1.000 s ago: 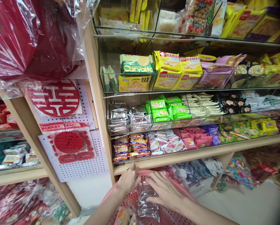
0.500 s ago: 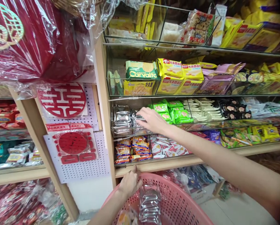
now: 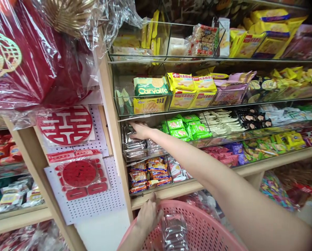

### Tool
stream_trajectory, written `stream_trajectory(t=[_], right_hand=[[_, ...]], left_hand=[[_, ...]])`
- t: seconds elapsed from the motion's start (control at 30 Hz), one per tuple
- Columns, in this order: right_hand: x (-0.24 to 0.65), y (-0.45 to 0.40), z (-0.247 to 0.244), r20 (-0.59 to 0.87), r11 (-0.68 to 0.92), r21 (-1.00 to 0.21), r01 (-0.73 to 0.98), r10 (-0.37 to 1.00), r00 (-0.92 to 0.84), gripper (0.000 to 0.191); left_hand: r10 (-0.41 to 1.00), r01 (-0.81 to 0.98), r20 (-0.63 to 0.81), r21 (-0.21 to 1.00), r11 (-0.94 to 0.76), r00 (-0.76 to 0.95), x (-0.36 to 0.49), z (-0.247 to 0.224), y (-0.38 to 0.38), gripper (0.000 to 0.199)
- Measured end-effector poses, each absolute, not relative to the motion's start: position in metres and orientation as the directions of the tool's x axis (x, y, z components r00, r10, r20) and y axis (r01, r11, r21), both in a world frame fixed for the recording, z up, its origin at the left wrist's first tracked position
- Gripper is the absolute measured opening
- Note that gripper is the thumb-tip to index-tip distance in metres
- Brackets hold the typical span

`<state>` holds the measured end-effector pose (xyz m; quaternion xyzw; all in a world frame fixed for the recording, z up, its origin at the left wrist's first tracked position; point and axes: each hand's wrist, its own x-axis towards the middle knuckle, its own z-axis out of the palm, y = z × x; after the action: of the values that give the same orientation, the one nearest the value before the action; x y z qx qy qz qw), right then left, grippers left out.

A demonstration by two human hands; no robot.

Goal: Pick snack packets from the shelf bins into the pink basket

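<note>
Right hand (image 3: 140,131): In the head view, your right hand was inside the leftmost compartment of its shelf row, on the stack of flat, shiny silver foil packets (image 3: 135,148). The fingers were bent, but their tips were partly hidden, so I could not tell if they gripped a packet.
Right forearm (image 3: 210,170): It crossed diagonally in front of the lower compartments and covered some of their goods.
Left hand (image 3: 150,213): You had it closed on the rim of the large pink plastic basket with many small holes (image 3: 210,223), at the side near the shelf.
Basket: It stood just below the light wooden shelf edge (image 3: 171,190). Inside it lay a close row of similar silver foil packets (image 3: 174,233), near your left hand.
Beside the silver stack: A second group of silver packets (image 3: 156,148) was partly behind your forearm, and next to it were bright green glossy packets (image 3: 179,134).
Below the silver stack: Small orange and blue wrapped packets (image 3: 138,177) were piled in the lowest compartment.
Above the silver stack: A green and cream "Carvalfa" pack (image 3: 152,87) rested on a flat yellow biscuit pack (image 3: 147,105); to their right, yellow rectangular "KAMAR" packs (image 3: 182,82) were stacked.
</note>
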<state>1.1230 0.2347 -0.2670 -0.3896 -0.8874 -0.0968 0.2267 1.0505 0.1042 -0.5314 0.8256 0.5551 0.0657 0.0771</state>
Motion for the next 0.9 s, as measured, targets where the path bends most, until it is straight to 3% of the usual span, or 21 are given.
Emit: stream_trajectory(t=[0.2, 0.5, 0.73, 0.83, 0.9], right_hand=[[1.122, 0.238, -0.266, 0.432, 0.631, -0.056, 0.773, 0.714, -0.551, 0.073], [1.134, 0.231, -0.267, 0.564, 0.685, 0.004, 0.728, 0.6, -0.568, 0.069], [1.188, 0.154, -0.291, 0.633, 0.752, 0.242, 0.614, 0.357, -0.687, 0.053], [1.22, 0.109, -0.324, 0.648, 0.798, 0.201, 0.569, 0.327, -0.687, 0.049], [1.239, 0.087, -0.356, 0.636, 0.82, 0.099, 0.564, 0.384, -0.669, 0.049]], left_hand=[[0.931, 0.915, 0.012, 0.176, -0.362, 0.366, 1.053, -0.53, 0.103, 0.026], [0.921, 0.898, 0.06, 0.204, -0.39, 0.386, 1.052, -0.534, 0.105, 0.023], [0.918, 0.904, 0.047, 0.16, -0.396, 0.393, 1.054, -0.533, 0.105, 0.024], [0.92, 0.907, 0.034, 0.16, -0.391, 0.39, 1.055, -0.532, 0.105, 0.022], [0.92, 0.906, 0.028, 0.159, -0.391, 0.392, 1.055, -0.532, 0.105, 0.022]])
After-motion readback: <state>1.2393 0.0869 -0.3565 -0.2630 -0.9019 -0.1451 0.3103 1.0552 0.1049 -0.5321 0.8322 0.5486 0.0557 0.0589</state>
